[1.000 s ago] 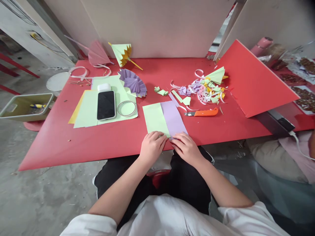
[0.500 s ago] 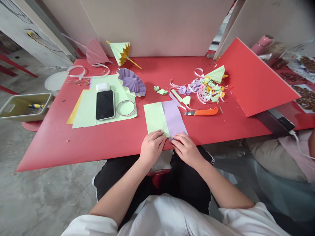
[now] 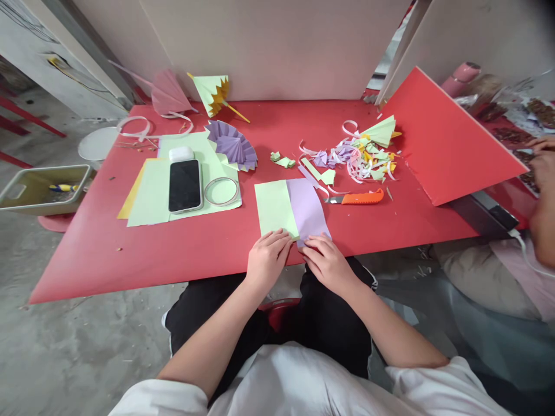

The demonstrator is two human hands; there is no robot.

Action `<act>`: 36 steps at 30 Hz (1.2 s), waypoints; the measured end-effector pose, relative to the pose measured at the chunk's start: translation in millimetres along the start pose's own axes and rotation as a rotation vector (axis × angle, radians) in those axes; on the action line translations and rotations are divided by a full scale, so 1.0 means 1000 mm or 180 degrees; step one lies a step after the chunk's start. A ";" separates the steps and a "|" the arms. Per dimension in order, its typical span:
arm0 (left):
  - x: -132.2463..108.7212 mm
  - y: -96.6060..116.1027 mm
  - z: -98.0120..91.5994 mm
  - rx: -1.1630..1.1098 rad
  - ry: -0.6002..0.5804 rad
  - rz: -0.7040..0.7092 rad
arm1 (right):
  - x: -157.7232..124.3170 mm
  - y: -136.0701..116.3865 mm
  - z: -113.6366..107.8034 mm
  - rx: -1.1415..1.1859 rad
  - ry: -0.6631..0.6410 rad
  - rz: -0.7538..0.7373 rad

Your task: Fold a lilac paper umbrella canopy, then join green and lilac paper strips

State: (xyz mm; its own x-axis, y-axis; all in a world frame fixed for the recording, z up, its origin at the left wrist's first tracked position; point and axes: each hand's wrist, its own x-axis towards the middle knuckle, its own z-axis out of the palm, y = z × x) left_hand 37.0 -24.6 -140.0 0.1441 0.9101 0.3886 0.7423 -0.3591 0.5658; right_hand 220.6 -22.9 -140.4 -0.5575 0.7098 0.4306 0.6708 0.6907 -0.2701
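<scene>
A light green sheet of paper [image 3: 275, 205] and a purple sheet [image 3: 306, 202] lie side by side near the table's front edge, their inner edges meeting or overlapping; I cannot tell if they are joined. My left hand [image 3: 267, 260] grips the near edge of the green part, fingers bent together. On the purple part, my right hand [image 3: 328, 263] pinches the near edge, where a narrow strip looks folded. Both thumbs are mostly hidden. Beyond the sheets lies an orange utility knife [image 3: 362, 197], its blade pointing left.
On the left are a phone [image 3: 185, 185], a tape roll [image 3: 221, 190] and stacked green paper [image 3: 147, 196]. A pleated purple fan [image 3: 234, 144] and paper scraps [image 3: 368, 159] lie farther back. A red board [image 3: 451, 138] leans at right, beside another person's hand [image 3: 544, 156].
The sheets have shifted slightly, and the purple part bows up a little more. My hands stay almost in place. Another person's hand and arm have come into view at far right.
</scene>
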 end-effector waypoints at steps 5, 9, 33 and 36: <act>0.002 0.001 0.000 -0.0042 -0.0046 -0.0163 | 0.000 0.000 0.000 0.0000 -0.0010 0.0006; 0.005 0.003 -0.002 -0.0057 -0.0069 -0.0303 | 0.000 0.000 0.000 0.0042 -0.0002 0.0011; 0.024 0.000 -0.016 -0.0420 -0.0161 -0.1153 | 0.001 0.000 -0.002 0.0102 -0.0111 0.0050; 0.027 -0.001 -0.018 -0.0460 -0.0160 -0.1243 | 0.001 0.000 -0.003 0.0144 -0.0137 0.0064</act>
State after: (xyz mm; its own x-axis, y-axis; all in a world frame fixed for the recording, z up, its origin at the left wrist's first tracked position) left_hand 28.2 -3.1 -117.0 -0.0956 0.9913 0.0908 0.6485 -0.0072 0.7612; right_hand 221.6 -22.5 -137.4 -0.5654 0.7281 0.3874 0.6597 0.6812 -0.3175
